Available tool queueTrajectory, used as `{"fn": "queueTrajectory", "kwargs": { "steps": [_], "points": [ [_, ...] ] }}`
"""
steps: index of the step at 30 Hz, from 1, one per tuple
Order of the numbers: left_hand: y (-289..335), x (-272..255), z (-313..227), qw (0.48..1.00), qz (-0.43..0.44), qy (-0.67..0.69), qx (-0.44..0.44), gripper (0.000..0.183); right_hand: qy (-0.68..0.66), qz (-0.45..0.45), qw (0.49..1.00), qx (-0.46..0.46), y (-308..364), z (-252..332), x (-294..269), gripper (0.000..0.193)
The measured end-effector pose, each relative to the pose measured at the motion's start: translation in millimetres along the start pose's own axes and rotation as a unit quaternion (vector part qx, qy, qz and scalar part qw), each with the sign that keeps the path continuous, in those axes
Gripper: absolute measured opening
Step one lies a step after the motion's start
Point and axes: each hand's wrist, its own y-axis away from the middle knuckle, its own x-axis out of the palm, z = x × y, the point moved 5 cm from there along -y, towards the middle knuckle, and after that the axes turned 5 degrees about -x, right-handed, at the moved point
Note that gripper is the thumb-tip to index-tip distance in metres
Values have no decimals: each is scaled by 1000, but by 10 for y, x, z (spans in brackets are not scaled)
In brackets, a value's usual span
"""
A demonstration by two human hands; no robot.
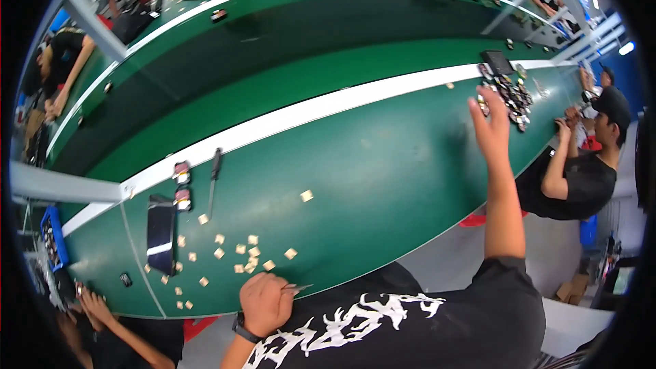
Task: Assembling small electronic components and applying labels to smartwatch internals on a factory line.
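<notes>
My left hand, with a dark watch on its wrist, is closed at the table's near edge. A thin, pointed metal tool, possibly tweezers, sticks out of it to the right. Several small cream-coloured square pieces lie scattered just beyond that hand. My right arm is stretched far across the table. At its end my right hand is open, thumb apart from the fingers, at the near left side of a pile of small dark parts. The fingers cover part of the pile; no held thing shows.
A dark, shiny flat device lies at left, beside two small dark-and-white parts and a screwdriver. A black box touches the pile. The white rail borders a green conveyor. Co-workers sit left, right and opposite.
</notes>
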Motion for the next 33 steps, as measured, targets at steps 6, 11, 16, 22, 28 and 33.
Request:
{"fn": "queueTrajectory", "kwargs": {
  "steps": [6,11,16,22,28,33],
  "points": [
    [16,99,47,997,-47,-63,-15,11,333,35,896,291,-842,-1867,-502,92],
    [-3,99,-16,993,-36,-115,-8,8,119,97,941,301,-1052,-3013,-355,95],
    [-90,132,-162,983,-51,-176,8,7,255,71,903,337,-743,-2399,-167,90],
    [-72,113,-121,985,-55,-165,2,10,269,43,943,191,-504,-1917,-112,64],
    [-27,102,-82,988,-55,-144,-8,12,246,53,962,107,-233,-1167,43,60],
    [-30,104,-69,992,-27,-122,-7,11,205,47,977,28,86,-426,102,58]
  ]
}}
